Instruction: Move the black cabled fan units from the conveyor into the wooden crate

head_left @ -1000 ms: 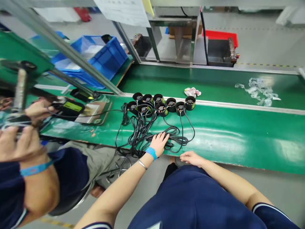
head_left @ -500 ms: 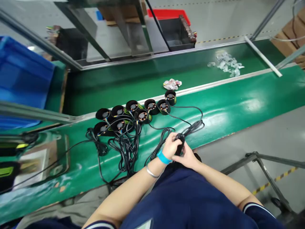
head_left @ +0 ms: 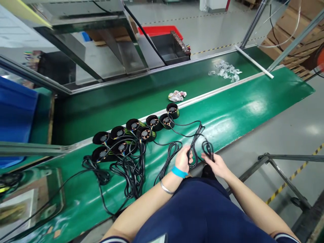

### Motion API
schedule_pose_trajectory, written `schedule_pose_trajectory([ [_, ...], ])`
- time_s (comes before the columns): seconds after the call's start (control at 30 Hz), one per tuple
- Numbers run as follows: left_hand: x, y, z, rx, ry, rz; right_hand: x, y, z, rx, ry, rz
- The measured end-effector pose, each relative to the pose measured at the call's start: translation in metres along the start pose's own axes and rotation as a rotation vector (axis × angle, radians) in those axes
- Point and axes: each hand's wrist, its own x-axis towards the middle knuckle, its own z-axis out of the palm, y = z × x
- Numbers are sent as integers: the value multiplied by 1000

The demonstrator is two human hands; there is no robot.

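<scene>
Black cable [head_left: 194, 143] hangs in loops from my left hand [head_left: 182, 159], whose fingers are closed around it near the bench's front edge. Just to the right, my right hand [head_left: 217, 164] grips another looped part of black cable [head_left: 207, 148]. The two bundles are apart. Thin leads run from them back to the round black housings [head_left: 172, 110] at the right end of a cluster. More such housings [head_left: 122, 147] stand to the left, with round dark parts and coloured wires inside, their cables [head_left: 129, 172] piled in front. A loose coil [head_left: 170, 153] lies left of my left hand.
Beyond a pale rail [head_left: 199, 96] on the green bench [head_left: 235, 104] lie crumpled wrapping [head_left: 177, 96] and clear plastic scraps [head_left: 226, 71]. A blue bin [head_left: 16, 114] is at the left, and a white bar [head_left: 254, 62] crosses at the right. A metal frame [head_left: 291, 158] stands by the right side.
My hands were together on one cable bundle and are now apart, my right hand having moved right with a loop. The camera view has shifted, so the bench appears further left and lower.
</scene>
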Motion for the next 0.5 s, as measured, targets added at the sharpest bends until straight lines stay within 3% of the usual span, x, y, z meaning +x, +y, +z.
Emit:
schedule_pose_trajectory([
  [0.07, -2, -17, -1, 73, 29, 36, 2, -4, -14, 294, 67, 156],
  [0.13, -6, -35, 1, 201, -27, 64, 10, -11, -20, 482, 108, 283],
  [0.23, -11, -50, 5, 424, -322, 122, 28, -19, -18, 496, 103, 419],
  [0.3, -9, -41, 4, 596, -547, 173, 40, -17, -16, 441, 73, 401],
  [0.33, -5, -31, 0, 722, -584, 254, 45, -15, -18, 411, 57, 362],
  [0.37, 1, -16, -4, 871, -544, 385, 50, -13, -22, 377, 37, 308],
  [0.4, 9, 3, -10, 1026, -430, 559, 54, -12, -27, 336, 7, 250],
  [0.47, 32, 48, -21, 1256, -68, 930, 64, -14, -45, 220, -71, 131],
  [0.5, 46, 72, -25, 1331, 72, 1018, 69, -17, -55, 141, -118, 70],
])
